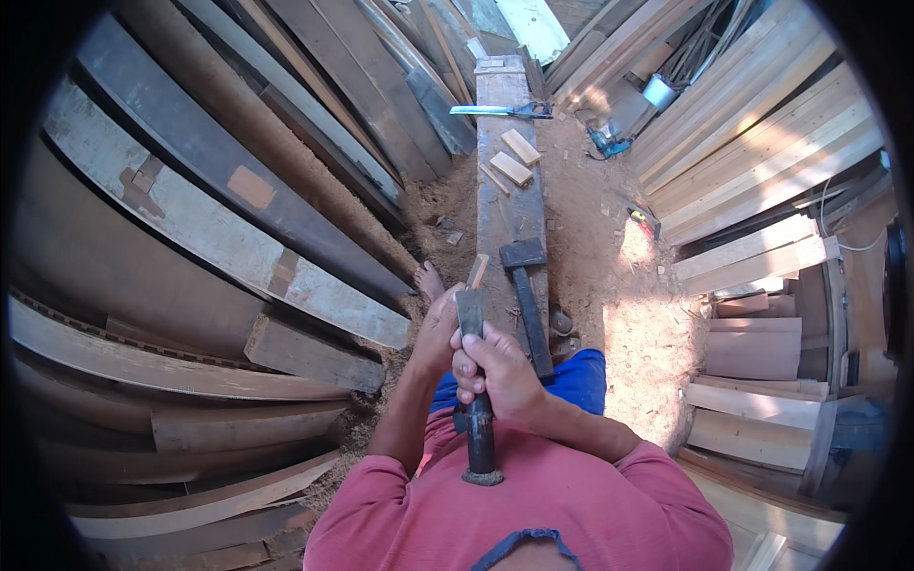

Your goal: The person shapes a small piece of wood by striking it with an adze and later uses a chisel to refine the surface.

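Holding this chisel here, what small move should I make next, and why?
I'd probably ease the left hand back a little: it appears right beside the blade of the chisel, which the right hand grips firmly.

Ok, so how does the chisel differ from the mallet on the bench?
The chisel is gripped in the right hand, while the mallet lies on the bench. The chisel has a flat blade in line with its handle; the mallet has a blocky head set across its handle. Both have dark handles.
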A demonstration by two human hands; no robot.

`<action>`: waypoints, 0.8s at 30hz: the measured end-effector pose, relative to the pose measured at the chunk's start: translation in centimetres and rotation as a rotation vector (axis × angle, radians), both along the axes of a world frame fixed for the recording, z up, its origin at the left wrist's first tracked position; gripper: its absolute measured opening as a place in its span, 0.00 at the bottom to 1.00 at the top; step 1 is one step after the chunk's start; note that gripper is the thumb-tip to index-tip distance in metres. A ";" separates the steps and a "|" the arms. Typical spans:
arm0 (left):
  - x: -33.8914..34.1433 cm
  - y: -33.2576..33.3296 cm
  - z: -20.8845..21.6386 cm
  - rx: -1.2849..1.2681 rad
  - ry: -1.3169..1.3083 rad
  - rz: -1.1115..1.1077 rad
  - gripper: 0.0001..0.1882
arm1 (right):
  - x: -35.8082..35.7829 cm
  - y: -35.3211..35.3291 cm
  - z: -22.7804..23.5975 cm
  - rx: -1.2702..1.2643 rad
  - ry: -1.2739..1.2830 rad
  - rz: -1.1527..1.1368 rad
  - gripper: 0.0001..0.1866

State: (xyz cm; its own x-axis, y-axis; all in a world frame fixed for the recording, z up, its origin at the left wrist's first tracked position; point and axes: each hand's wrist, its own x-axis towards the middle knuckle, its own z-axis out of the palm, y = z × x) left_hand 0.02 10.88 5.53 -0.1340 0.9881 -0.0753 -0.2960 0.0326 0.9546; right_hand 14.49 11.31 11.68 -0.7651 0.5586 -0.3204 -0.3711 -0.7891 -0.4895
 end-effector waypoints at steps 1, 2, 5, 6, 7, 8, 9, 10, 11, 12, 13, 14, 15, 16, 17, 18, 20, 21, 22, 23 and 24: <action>-0.3 -0.2 -0.3 0.026 0.153 -0.021 0.17 | 0.1 -0.5 -0.1 0.013 -0.009 0.013 0.07; -0.4 -0.6 -0.7 0.021 0.150 -0.024 0.17 | 0.3 -0.9 -0.3 0.026 -0.018 0.027 0.07; 0.2 -1.9 0.1 0.137 0.481 0.044 0.18 | 0.6 -1.4 -0.5 0.028 -0.016 0.033 0.08; 1.0 -2.4 1.3 0.074 0.450 0.072 0.18 | 0.8 -1.5 -0.5 0.040 -0.019 0.038 0.08; 1.6 -2.8 2.3 0.013 0.424 0.100 0.19 | 0.9 -1.5 -0.2 0.039 -0.019 0.040 0.08; 1.8 -3.2 2.5 0.012 0.423 0.100 0.19 | 1.1 -1.5 0.2 0.055 -0.055 0.024 0.08; 2.1 -3.6 2.6 -0.015 0.394 0.078 0.18 | 1.3 -1.4 0.5 0.070 -0.092 0.006 0.08; 2.2 -4.3 2.6 -0.036 0.367 0.065 0.18 | 2.0 -1.1 0.5 0.077 -0.091 0.011 0.08; 1.3 -6.0 1.4 0.126 0.811 -0.111 0.17 | 3.5 -0.7 0.5 0.109 0.013 -0.131 0.09; 1.5 -8.3 -1.4 0.304 0.869 -0.178 0.16 | 4.9 -0.4 0.5 0.138 0.126 -0.257 0.10; 0.9 -8.4 -2.0 0.323 0.895 -0.152 0.16 | 6.2 0.0 2.5 0.257 0.110 -0.302 0.09; 0.4 -8.4 -2.2 0.083 0.665 -0.094 0.14 | 7.5 -0.2 4.9 0.359 0.065 -0.372 0.09; 0.9 -10.9 -2.6 -0.220 0.423 -0.052 0.12 | 7.9 0.6 4.4 0.328 -0.091 -0.349 0.08; 1.5 -12.6 -2.7 -0.515 0.155 -0.012 0.11 | 8.0 1.8 4.3 0.302 -0.274 -0.321 0.08; 1.0 -11.3 -3.0 -0.318 -0.008 0.014 0.08 | 7.6 2.3 2.1 0.317 -0.254 -0.325 0.08; 0.7 -9.5 -2.9 -0.308 0.000 0.021 0.08 | 6.7 3.6 0.3 0.345 -0.287 -0.247 0.09; 0.7 -5.9 -2.5 -0.095 0.079 0.015 0.07 | 4.3 4.6 -1.2 0.500 -0.443 -0.176 0.12; 1.1 -4.7 -2.3 -0.085 0.084 0.011 0.07 | 3.0 4.7 -2.1 0.653 -0.489 -0.205 0.12; 1.9 -3.8 -2.2 -0.039 0.125 0.003 0.10 | 2.4 4.8 -2.8 0.800 -0.545 -0.231 0.12; 2.5 -3.4 -2.0 0.007 0.165 -0.004 0.13 | 2.5 5.3 -3.1 0.801 -0.553 -0.238 0.12; 2.5 -3.4 -1.6 0.010 0.160 -0.011 0.13 | 2.6 5.8 -3.2 0.870 -0.587 -0.224 0.12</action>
State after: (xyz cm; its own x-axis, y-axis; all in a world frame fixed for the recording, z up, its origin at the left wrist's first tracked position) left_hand 2.47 7.48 3.94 -0.1322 0.9902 -0.0439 -0.1394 0.0252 0.9899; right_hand 17.12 17.12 8.50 -0.4729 0.8807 -0.0289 0.0116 -0.0266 -0.9996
